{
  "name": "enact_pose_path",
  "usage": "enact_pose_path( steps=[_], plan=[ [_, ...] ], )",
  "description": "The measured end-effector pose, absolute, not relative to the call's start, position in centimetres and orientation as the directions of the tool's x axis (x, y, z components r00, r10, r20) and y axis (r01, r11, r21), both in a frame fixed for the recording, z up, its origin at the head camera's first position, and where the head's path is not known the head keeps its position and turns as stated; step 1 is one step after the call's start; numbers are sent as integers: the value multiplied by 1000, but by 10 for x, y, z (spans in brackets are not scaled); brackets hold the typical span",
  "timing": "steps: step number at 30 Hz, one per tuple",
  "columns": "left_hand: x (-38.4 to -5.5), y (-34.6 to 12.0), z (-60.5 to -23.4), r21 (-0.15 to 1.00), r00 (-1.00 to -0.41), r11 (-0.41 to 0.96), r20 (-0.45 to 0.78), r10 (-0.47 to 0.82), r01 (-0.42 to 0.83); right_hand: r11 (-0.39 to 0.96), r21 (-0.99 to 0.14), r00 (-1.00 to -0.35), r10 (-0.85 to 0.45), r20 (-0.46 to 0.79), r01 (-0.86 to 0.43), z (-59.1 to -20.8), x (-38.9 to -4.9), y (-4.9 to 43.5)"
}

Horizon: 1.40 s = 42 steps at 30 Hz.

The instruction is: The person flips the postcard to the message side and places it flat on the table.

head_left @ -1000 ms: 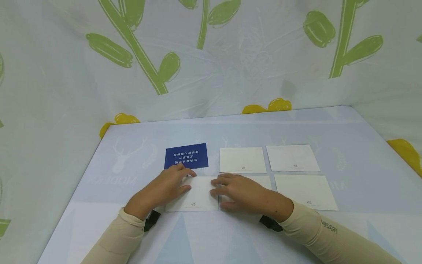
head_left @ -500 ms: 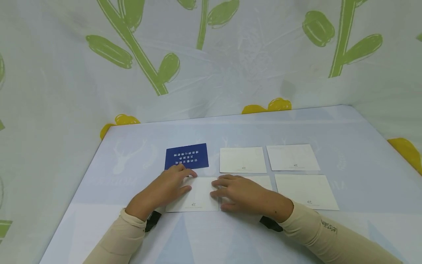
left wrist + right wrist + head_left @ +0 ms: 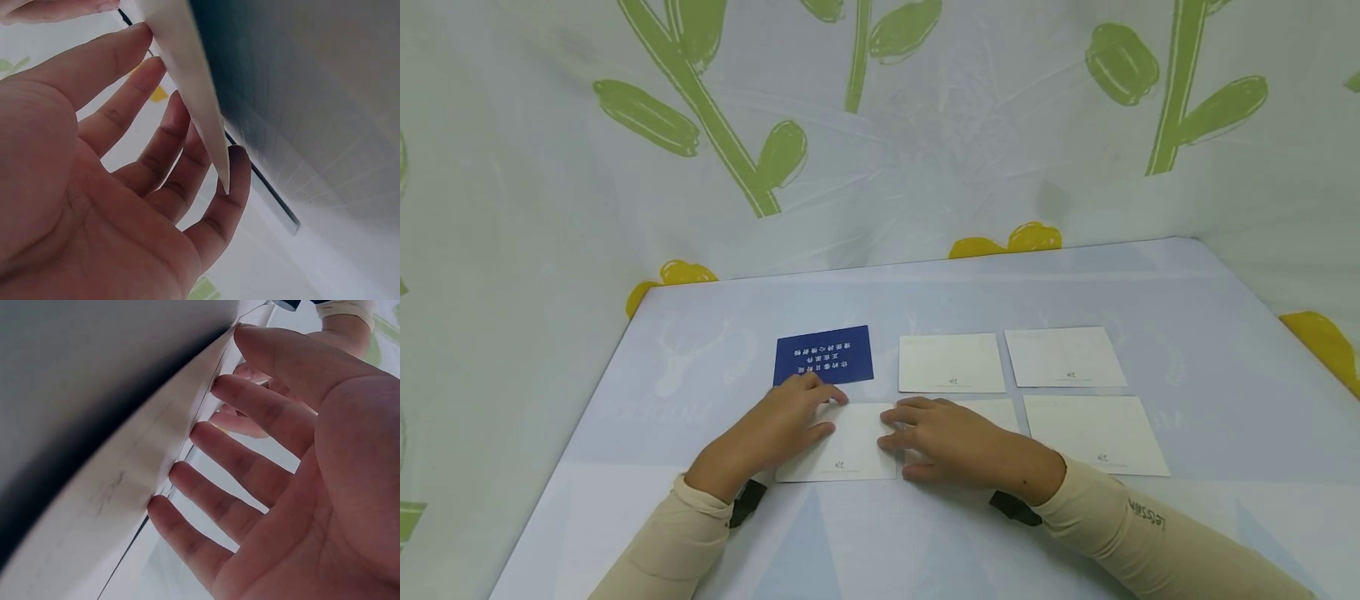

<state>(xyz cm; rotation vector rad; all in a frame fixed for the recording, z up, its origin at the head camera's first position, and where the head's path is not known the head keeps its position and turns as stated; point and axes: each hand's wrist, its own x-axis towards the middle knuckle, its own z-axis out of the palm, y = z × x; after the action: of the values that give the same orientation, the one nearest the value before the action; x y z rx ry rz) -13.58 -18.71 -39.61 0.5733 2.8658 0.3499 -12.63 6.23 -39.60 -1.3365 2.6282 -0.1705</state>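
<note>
A white card [image 3: 861,450] with a small printed mark lies at the front left of the table. My left hand [image 3: 778,423] rests on its left part, fingers spread and gently bent. In the left wrist view, the fingertips of this hand [image 3: 125,181] touch the card's face [image 3: 190,87], the little finger reaching past its edge. My right hand [image 3: 955,437] lies across another white card [image 3: 996,410] just to the right, covering most of it. Its index and middle fingertips overlap the first card's right edge. In the right wrist view, the right hand's fingertips [image 3: 181,472] meet a card surface [image 3: 125,481].
Behind my left hand lies a dark blue card [image 3: 823,357] with white characters. A white card [image 3: 951,362] sits at the back middle, one [image 3: 1066,358] at the back right and one [image 3: 1097,433] at the front right. The table [image 3: 865,542] meets a leaf-patterned curtain [image 3: 962,183] behind.
</note>
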Motion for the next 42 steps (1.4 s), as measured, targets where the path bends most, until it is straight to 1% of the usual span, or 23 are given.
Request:
enact_pose_path(
  steps=[7,28,36,42],
  plan=[
    [-136,-187,-398,272,-907,897,-146,395,347,580,-166,-569,-815,-110,-798,-397,-126,62],
    [-135,-188,-397,264,-906,896,-134,402,358,575,-154,-566,-818,-102,-803,-397,-126,63],
    [-136,-189,-392,276,-899,890,-149,411,362,572,-162,-565,-820,-91,-804,-398,-127,62],
    [-137,-193,-384,296,-897,881,-136,421,368,568,-151,-560,-823,-94,-809,-398,-127,62]
  ],
)
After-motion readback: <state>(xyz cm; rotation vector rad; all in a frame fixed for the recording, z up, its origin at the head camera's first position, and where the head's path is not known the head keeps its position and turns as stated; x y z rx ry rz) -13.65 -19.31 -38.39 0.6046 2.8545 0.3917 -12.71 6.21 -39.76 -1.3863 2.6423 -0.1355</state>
